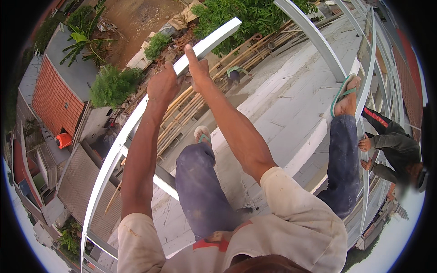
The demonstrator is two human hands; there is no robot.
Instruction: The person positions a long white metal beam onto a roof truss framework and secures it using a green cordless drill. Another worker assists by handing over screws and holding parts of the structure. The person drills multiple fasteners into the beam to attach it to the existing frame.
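Note:
A long pale metal beam [216,37] runs from the lower left up to its end near the top middle, bent by the lens. My left hand [162,84] is closed round it a little below that end. Just above, my right hand [196,68] grips the same beam, its thumb stretched along the metal; most of its fingers are hidden. A cross member [165,183] meets the beam lower down. My sandalled left foot [202,134] is at the middle, and my right foot [348,96] is up by the metal frame on the right.
On the right, a person in dark clothes [395,148] has both hands on a curved metal rail [364,182]. Far below, another person [235,75] bends beside bamboo poles [184,107]. A grey block wall [291,91], a tiled roof [57,98] and a tree [255,20] stand around.

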